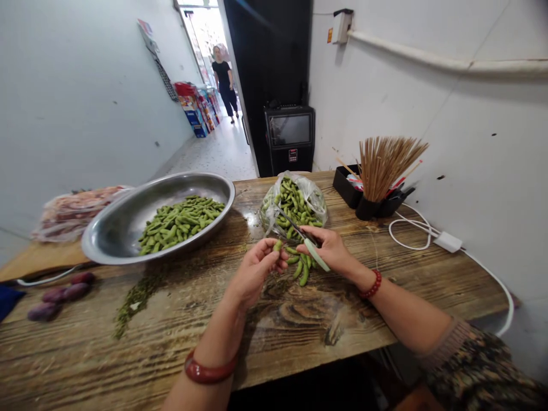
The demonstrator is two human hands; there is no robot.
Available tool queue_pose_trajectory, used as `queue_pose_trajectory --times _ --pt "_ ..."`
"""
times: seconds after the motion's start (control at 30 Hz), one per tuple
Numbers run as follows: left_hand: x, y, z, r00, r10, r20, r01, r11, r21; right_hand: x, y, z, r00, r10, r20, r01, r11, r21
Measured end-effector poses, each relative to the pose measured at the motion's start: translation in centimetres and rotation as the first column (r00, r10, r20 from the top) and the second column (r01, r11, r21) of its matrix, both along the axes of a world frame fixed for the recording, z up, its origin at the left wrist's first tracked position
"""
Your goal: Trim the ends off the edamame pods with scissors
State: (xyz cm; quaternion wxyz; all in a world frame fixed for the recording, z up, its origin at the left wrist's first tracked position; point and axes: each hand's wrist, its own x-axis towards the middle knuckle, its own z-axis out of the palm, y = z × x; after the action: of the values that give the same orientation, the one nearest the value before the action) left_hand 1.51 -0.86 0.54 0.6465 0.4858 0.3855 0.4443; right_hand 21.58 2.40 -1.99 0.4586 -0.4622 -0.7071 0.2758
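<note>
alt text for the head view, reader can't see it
A person's left hand holds an edamame pod, the right hand scissors, over a wooden table. A plastic bag of pods lies beyond; a metal basin holding more stands left.

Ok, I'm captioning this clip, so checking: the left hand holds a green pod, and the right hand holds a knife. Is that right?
Not quite: the right hand holds scissors, not a knife, as the head view shows. The left hand does hold a green pod.
</note>
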Motion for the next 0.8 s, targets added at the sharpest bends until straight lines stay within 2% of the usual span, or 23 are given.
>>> queue_pose_trajectory --times 0.13,0.3,0.43,0.5,0.6,0.67,0.8 --pt "-0.3 0.3 -0.4 0.989 0.060 -0.134 -0.052 0.997 0.064 -0.1 0.0 -0.4 1.000 0.016 0.004 -0.016 1.000 -0.005" --pt "-0.5 1.0 -1.4 0.930 0.126 -0.344 -0.067 0.982 0.178 -0.2 -0.4 -0.4 0.999 0.029 0.013 -0.029 1.000 0.009" --pt "-0.6 1.3 -1.5 0.888 0.209 -0.409 -0.100 0.957 0.273 -0.2 -0.5 -0.4 0.999 0.038 0.032 -0.038 0.999 0.021" --pt "-0.7 1.2 -1.3 0.907 0.251 -0.338 -0.165 0.951 0.261 -0.2 -0.5 -0.4 0.998 0.042 0.035 -0.043 0.999 0.025" --pt "-0.7 0.9 -0.8 0.970 0.190 -0.151 -0.179 0.980 0.084 -0.2 -0.6 -0.3 0.998 0.053 0.036 -0.054 0.998 0.028" --pt "-0.7 0.7 -0.5 0.986 0.159 -0.053 -0.159 0.987 -0.006 -0.3 -0.7 -0.3 0.996 0.077 0.044 -0.078 0.997 0.029" --pt "-0.5 0.6 -0.2 0.981 0.187 0.049 -0.184 0.982 -0.048 -0.3 -0.8 -0.2 0.988 0.128 0.082 -0.131 0.991 0.029"
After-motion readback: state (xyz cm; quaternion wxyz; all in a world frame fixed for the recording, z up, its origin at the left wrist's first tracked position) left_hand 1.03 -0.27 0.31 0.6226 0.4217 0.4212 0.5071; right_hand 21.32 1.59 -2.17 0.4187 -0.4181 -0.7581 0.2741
